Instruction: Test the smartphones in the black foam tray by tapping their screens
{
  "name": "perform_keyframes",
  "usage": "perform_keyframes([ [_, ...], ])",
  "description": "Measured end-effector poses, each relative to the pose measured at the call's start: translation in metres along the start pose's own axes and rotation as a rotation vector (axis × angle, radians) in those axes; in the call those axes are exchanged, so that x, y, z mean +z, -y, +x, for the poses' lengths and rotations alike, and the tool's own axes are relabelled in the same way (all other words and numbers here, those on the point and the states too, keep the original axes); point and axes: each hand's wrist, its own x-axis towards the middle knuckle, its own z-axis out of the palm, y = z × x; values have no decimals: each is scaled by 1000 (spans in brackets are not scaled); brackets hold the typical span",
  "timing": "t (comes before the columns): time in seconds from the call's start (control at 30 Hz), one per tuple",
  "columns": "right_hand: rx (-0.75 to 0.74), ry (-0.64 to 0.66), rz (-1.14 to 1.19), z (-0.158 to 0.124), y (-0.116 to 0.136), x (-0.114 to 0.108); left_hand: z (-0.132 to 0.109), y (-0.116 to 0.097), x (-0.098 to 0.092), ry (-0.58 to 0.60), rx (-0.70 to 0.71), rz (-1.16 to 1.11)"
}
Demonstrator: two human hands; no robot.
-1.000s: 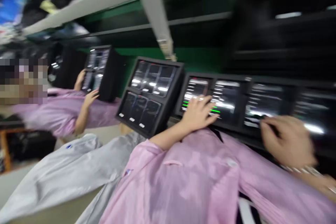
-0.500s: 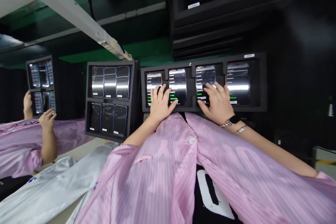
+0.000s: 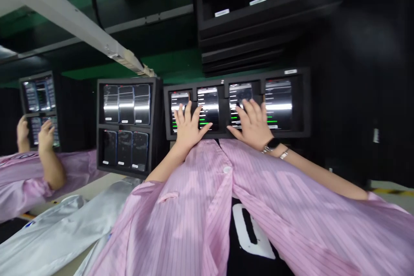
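In front of me a black foam tray point(image 3: 224, 131) holds several smartphones with lit screens showing text lines and green marks. My left hand point(image 3: 188, 127) is spread over the leftmost smartphone point(image 3: 179, 98), its thumb reaching toward the lower part of the second smartphone point(image 3: 208, 99). Fingers apart, my right hand point(image 3: 254, 123) lies over the third smartphone point(image 3: 239, 91). Its fingertips come near the left edge of the rightmost smartphone point(image 3: 280, 95). Whether the fingertips touch the screens I cannot tell. Neither hand grips anything. A dark band and a metal bracelet sit on my right wrist.
To the left stands another black tray point(image 3: 124, 127) with two rows of dark-screened phones. Beyond it, a co-worker's hands point(image 3: 45, 136) are at a further phone tray point(image 3: 39, 114). Stacked black trays point(image 3: 239, 39) rise behind mine. A pale metal beam point(image 3: 80, 19) slants overhead at left.
The whole view has shifted slightly, moving things leftward. My right hand has slid a little left relative to the tray, off the rightmost phone. My left hand's fingers are spread wider.
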Motion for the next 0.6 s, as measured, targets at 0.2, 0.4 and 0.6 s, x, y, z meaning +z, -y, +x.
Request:
perform_keyframes([
  [0.2, 82, 12, -23, -4, -23, -23, 1, 18, -7, -91, -52, -55],
  [0.4, 221, -61, -139, -41, -71, -36, -21, 62, -15, -191, -229, -36],
  [0.6, 174, -178, -214, -60, -87, -17, -29, 68, -6, -133, -189, -50],
])
